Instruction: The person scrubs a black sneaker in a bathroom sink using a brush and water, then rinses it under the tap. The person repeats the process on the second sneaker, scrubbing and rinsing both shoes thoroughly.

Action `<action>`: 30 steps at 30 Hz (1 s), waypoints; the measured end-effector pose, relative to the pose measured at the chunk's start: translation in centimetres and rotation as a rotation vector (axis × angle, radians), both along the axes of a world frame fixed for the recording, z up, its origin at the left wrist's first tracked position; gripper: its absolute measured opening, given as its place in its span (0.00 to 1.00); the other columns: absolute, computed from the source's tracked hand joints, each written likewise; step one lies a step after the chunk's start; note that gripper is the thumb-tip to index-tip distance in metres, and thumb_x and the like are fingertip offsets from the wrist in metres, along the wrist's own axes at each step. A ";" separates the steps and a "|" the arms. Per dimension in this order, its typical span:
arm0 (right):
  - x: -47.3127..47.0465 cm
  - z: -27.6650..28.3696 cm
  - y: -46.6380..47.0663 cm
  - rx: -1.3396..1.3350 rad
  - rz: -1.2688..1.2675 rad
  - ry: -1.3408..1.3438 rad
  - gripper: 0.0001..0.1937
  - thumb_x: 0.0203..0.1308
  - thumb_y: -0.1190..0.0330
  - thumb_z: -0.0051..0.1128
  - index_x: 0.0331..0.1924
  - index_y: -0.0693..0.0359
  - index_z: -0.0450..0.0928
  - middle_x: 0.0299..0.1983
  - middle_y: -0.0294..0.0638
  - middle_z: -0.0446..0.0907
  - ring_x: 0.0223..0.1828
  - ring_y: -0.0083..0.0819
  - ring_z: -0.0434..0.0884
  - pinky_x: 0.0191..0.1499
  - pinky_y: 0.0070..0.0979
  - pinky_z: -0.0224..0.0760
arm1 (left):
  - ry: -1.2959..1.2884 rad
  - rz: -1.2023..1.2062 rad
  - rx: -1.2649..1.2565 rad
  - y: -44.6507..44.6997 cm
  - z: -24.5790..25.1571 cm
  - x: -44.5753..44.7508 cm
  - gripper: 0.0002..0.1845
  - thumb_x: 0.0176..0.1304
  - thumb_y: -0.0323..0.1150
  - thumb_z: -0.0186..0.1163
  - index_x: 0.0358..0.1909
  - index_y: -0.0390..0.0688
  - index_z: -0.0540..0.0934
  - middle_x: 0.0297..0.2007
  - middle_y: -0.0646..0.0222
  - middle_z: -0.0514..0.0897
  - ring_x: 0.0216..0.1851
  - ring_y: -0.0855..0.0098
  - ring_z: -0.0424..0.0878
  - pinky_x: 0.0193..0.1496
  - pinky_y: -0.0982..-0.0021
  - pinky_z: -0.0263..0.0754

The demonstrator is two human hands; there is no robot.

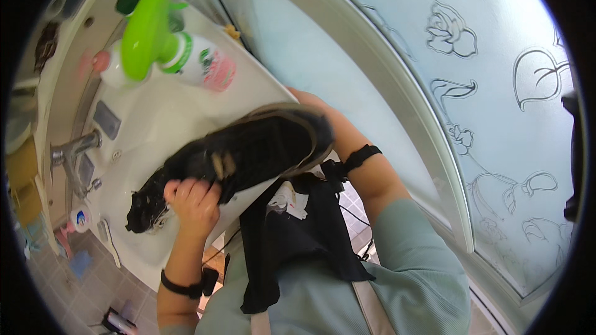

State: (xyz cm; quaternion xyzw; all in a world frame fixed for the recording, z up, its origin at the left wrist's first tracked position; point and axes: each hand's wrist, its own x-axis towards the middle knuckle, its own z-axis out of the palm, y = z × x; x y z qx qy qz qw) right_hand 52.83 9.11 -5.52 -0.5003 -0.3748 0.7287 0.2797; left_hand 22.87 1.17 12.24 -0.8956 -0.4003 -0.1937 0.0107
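A wet black shoe (260, 149) with tan trim lies aslant over the white washbasin (158, 116), its toe to the right near the basin's front edge. Some whitish suds show around its lower left end. My left hand (195, 202) has its fingers curled tightly on the near edge of the shoe, towards that end. From the right, my right forearm (358, 149) reaches up behind the toe. The shoe hides most or all of my right hand, so its grip is not visible.
A white spray bottle (200, 60) with a green trigger head stands at the basin's far side. Beyond the bowl is a chrome faucet (77, 149). A brush (108, 242) and a pump bottle (81, 220) are at left. A frosted shower panel (465, 102) bounds the right.
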 end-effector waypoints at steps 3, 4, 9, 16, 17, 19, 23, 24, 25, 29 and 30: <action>1.1 1.2 -1.6 0.676 0.199 -0.463 0.21 0.60 0.67 0.53 0.58 0.62 0.69 0.56 0.43 0.71 0.57 0.33 0.69 0.62 0.28 0.57 | -0.031 -0.081 0.068 2.9 -0.5 2.1 0.09 0.40 0.33 0.58 0.27 0.51 0.80 0.28 0.76 0.75 0.34 0.73 0.74 0.44 0.65 0.61; 1.3 1.3 -1.8 0.885 0.161 -0.556 0.21 0.60 0.67 0.54 0.58 0.62 0.69 0.56 0.43 0.72 0.57 0.33 0.69 0.62 0.29 0.57 | -0.037 -0.113 0.107 3.7 -0.8 2.8 0.08 0.41 0.33 0.57 0.28 0.52 0.79 0.28 0.78 0.74 0.36 0.74 0.73 0.47 0.64 0.61; 1.6 -0.9 -2.5 0.887 -0.033 -0.673 0.22 0.57 0.67 0.55 0.57 0.60 0.69 0.56 0.43 0.72 0.56 0.36 0.69 0.62 0.30 0.58 | -0.131 -0.037 0.084 4.2 -0.3 4.2 0.09 0.47 0.33 0.58 0.32 0.54 0.79 0.40 0.76 0.76 0.49 0.71 0.72 0.57 0.51 0.54; 5.2 1.5 -8.6 0.272 0.187 -0.850 0.20 0.56 0.67 0.53 0.54 0.60 0.72 0.46 0.40 0.78 0.44 0.33 0.76 0.47 0.29 0.67 | -0.027 0.561 -0.384 -1.2 -0.1 -12.4 0.20 0.45 0.41 0.66 0.40 0.41 0.78 0.36 0.58 0.80 0.40 0.55 0.77 0.44 0.61 0.72; 5.9 3.4 -9.8 -0.058 -0.017 -0.657 0.19 0.57 0.66 0.51 0.54 0.60 0.72 0.42 0.38 0.79 0.39 0.29 0.77 0.41 0.26 0.69 | 0.142 0.732 -0.563 -2.0 -0.8 -16.3 0.24 0.48 0.48 0.64 0.36 0.36 0.78 0.34 0.55 0.80 0.39 0.54 0.78 0.42 0.60 0.72; 5.7 7.0 -12.3 0.026 -0.057 -0.702 0.18 0.57 0.66 0.49 0.53 0.59 0.72 0.37 0.34 0.79 0.32 0.22 0.77 0.34 0.19 0.66 | 0.279 1.013 -0.991 -3.4 -3.0 -22.6 0.30 0.52 0.53 0.62 0.38 0.31 0.76 0.38 0.49 0.80 0.43 0.53 0.78 0.45 0.61 0.72; 0.5 14.2 -14.8 -0.025 -0.067 -0.814 0.18 0.58 0.66 0.52 0.53 0.59 0.73 0.36 0.33 0.77 0.33 0.22 0.76 0.35 0.17 0.66 | -0.333 0.947 -1.326 -2.1 -9.7 -26.9 0.33 0.55 0.52 0.62 0.47 0.28 0.73 0.42 0.49 0.80 0.45 0.60 0.78 0.48 0.67 0.71; -1.5 15.8 -15.4 0.048 -0.073 -0.747 0.17 0.59 0.67 0.52 0.53 0.60 0.72 0.35 0.33 0.76 0.33 0.21 0.75 0.36 0.17 0.67 | -0.627 0.996 -1.415 -1.8 -10.9 -26.7 0.33 0.55 0.51 0.62 0.49 0.29 0.72 0.42 0.52 0.80 0.45 0.62 0.78 0.48 0.67 0.71; -3.7 17.0 -15.7 0.093 -0.097 -0.715 0.16 0.60 0.69 0.52 0.52 0.61 0.72 0.35 0.34 0.75 0.33 0.21 0.75 0.37 0.18 0.67 | -0.945 0.987 -1.509 -1.4 -11.6 -26.3 0.33 0.54 0.50 0.63 0.50 0.29 0.72 0.42 0.54 0.81 0.44 0.63 0.79 0.48 0.68 0.71; -13.0 19.7 -15.7 0.232 -0.095 -0.579 0.15 0.60 0.75 0.51 0.52 0.63 0.72 0.36 0.35 0.75 0.37 0.21 0.74 0.42 0.18 0.68 | -1.416 0.948 -1.476 0.3 -10.8 -24.3 0.24 0.52 0.35 0.64 0.48 0.29 0.73 0.43 0.60 0.80 0.42 0.67 0.78 0.45 0.70 0.72; -15.1 20.2 -15.7 0.272 -0.065 -0.568 0.16 0.59 0.75 0.52 0.52 0.63 0.72 0.36 0.35 0.75 0.37 0.21 0.74 0.43 0.17 0.68 | -1.419 0.900 -1.454 0.8 -10.2 -24.0 0.24 0.52 0.34 0.64 0.47 0.30 0.73 0.42 0.60 0.80 0.42 0.68 0.78 0.45 0.70 0.72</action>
